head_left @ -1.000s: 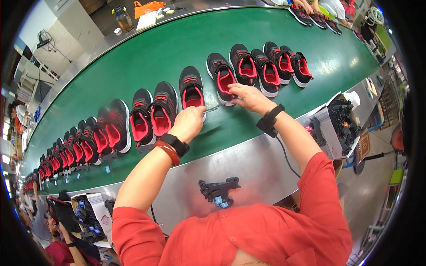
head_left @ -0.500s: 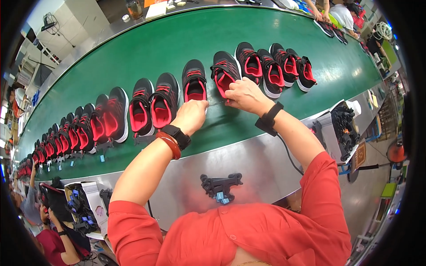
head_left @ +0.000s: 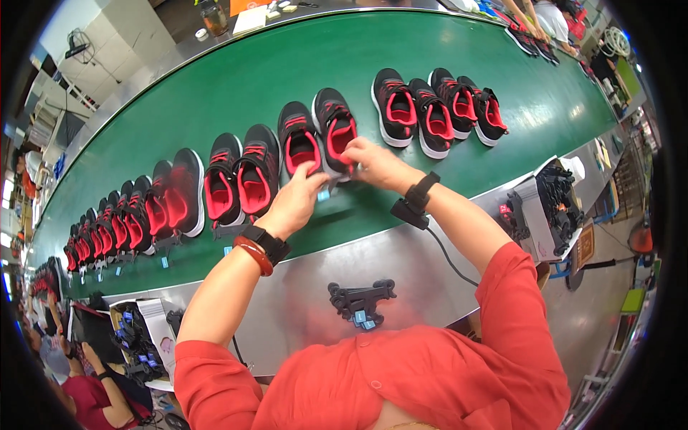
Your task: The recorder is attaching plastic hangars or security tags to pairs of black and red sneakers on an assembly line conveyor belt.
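Two black sneakers with red linings stand side by side before me, a left one (head_left: 299, 140) and a right one (head_left: 335, 129). A dark shoe hanger (head_left: 335, 178) with a small blue tag (head_left: 323, 194) spans their heels, partly hidden by my fingers. My left hand (head_left: 294, 201) is closed at the left heel, its fingertips pinching the hanger's end. With bent fingers, my right hand (head_left: 383, 166) grips the heel of the right sneaker. Nearer my body, a small pile of black hangers (head_left: 362, 301) with blue tags lies on the metal ledge (head_left: 423, 287).
Paired sneakers (head_left: 240, 175) run leftward along the green belt (head_left: 215, 100); several more (head_left: 433, 118) stand to the right. Boxes of hangers flank me, left (head_left: 154, 322) and right (head_left: 541, 222). Other people work at far left and upper right. A cable (head_left: 459, 254) hangs from my right wrist.
Both hands have moved slightly left. The right sneaker has come left, close beside its mate, and the hanger's blue tag now shows between my hands.
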A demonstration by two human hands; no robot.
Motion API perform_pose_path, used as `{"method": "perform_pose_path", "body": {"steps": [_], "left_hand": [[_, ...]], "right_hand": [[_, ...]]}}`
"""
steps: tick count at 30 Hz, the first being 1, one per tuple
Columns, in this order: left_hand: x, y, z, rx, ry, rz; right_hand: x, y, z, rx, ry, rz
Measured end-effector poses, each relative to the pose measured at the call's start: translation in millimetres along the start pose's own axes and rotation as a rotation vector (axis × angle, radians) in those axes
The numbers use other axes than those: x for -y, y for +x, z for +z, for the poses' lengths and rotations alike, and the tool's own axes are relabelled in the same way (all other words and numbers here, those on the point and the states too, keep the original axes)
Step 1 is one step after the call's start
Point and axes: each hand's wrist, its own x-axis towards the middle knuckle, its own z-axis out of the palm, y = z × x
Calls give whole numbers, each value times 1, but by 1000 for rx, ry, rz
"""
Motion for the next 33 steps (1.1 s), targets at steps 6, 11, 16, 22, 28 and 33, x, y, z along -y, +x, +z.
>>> {"method": "perform_pose_path", "body": {"steps": [6, 11, 16, 22, 28, 33], "left_hand": [[-30, 5, -18, 222, 254, -183], [-38, 10, -13, 289, 335, -203], [-35, 1, -17, 282, 336, -241], [-30, 8, -18, 319, 372, -222], [-72, 16, -47, 210, 678, -113], [-95, 56, -10, -24, 472, 186]], "right_hand": [[-11, -6, -29, -499, -375, -32], [-61, -28, -52, -298, -729, 257], [-48, -35, -49, -238, -662, 200], [-12, -80, -55, -270, -613, 48], [62, -138, -28, 59, -149, 47], [92, -172, 1, 254, -108, -89]]}}
